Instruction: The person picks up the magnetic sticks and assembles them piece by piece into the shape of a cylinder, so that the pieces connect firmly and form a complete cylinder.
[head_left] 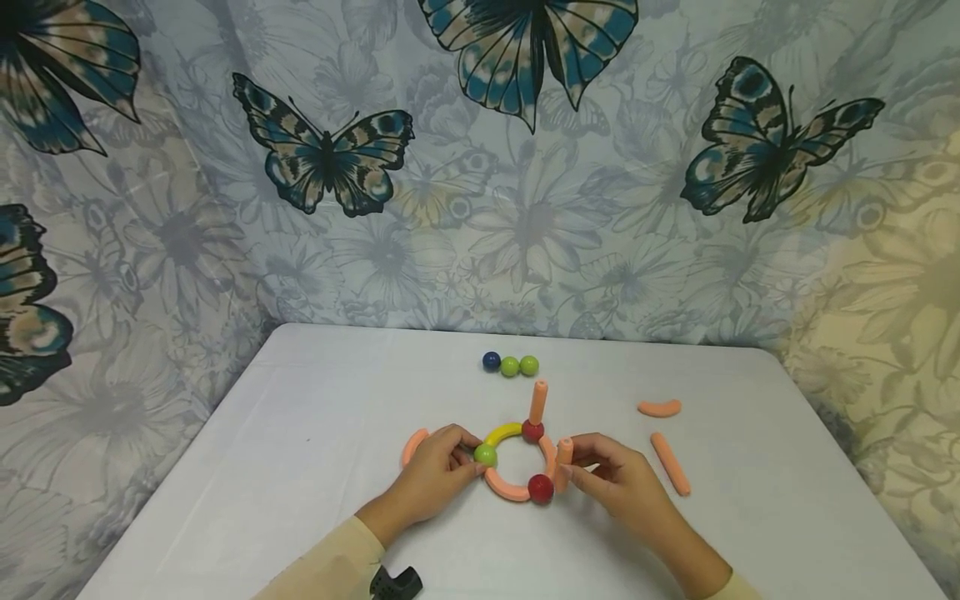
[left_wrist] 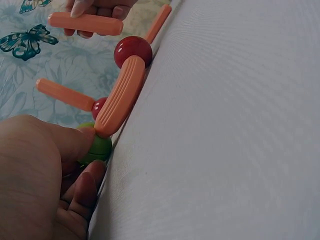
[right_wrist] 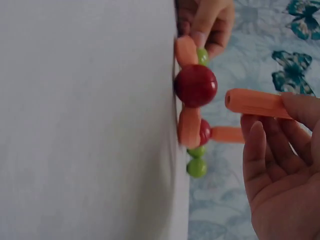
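Head view: well inside the table's [head_left: 240, 492] side edges, the left hand [head_left: 438, 471] pinches the green ball [head_left: 485, 455] of a ring [head_left: 506, 487]; the right hand [head_left: 617, 475] grips an orange stick [head_left: 565, 458] upright between thumb and fingers, apart from the nearer red ball [head_left: 541, 489]. Joining them seems the step, calling for aligning the stick's end. A curved piece [head_left: 413, 444] is partly hidden; the near edge is cut off.

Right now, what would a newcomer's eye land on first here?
Probably the ring of curved pieces and balls on the white table, its green ball pinched by the left hand. Next, the orange stick that the right hand holds just clear of the near red ball. Then the big teal butterflies on the floral backdrop behind.
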